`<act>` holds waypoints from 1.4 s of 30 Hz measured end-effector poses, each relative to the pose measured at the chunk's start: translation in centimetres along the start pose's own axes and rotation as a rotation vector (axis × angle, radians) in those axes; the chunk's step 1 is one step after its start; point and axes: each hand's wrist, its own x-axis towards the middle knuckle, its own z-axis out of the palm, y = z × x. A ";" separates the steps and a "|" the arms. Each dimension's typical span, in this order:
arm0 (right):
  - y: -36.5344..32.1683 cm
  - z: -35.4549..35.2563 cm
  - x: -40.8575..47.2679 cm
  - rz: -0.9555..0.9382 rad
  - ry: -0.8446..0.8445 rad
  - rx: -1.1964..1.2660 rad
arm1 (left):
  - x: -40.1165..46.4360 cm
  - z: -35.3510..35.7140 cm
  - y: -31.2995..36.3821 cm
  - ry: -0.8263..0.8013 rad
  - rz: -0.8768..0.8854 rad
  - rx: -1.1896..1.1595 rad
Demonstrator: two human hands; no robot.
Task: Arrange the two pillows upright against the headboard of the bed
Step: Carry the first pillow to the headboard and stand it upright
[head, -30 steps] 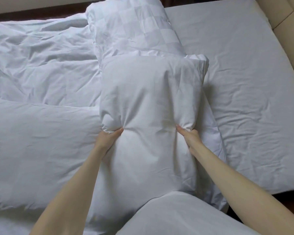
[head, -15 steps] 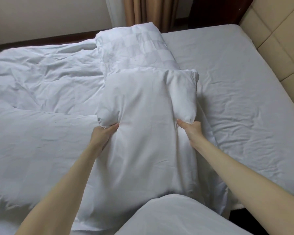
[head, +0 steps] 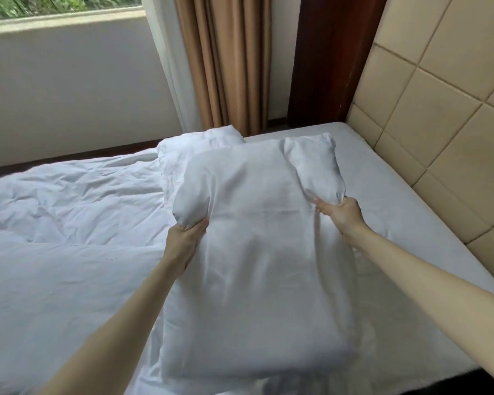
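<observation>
A plain white pillow [head: 257,238] is raised off the bed in front of me, its far end tilted up. My left hand [head: 184,240] grips its left side and my right hand [head: 341,213] grips its right side, each pinching the fabric. A second white pillow [head: 183,149] with a faint check pattern lies on the bed behind it, mostly hidden. The beige padded headboard [head: 439,115] stands along the right side of the bed, apart from both pillows.
A rumpled white duvet [head: 63,223] covers the left half of the bed. Bare white sheet [head: 382,195] lies between the pillows and the headboard. Brown curtains [head: 226,61], a dark wood post [head: 331,52] and a window wall are beyond the bed.
Both hands have lifted the plain pillow up off the bed and slightly toward the headboard. My view has risen, so the window, curtains and more headboard now show.
</observation>
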 end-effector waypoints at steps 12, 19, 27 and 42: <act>0.1 -21.2 6.1 -0.198 -0.048 -0.244 | -8.0 19.1 -1.5 0.037 0.014 -0.094; 1.5 -28.1 9.6 -0.202 -0.096 -0.238 | -10.7 26.0 -2.2 0.054 0.016 -0.090; 0.4 -28.6 11.9 -0.240 -0.056 -0.219 | -8.1 28.1 0.3 0.040 0.069 -0.082; -7.4 -22.5 19.0 -0.310 0.061 -0.418 | 6.3 28.2 3.5 -0.021 0.031 -0.099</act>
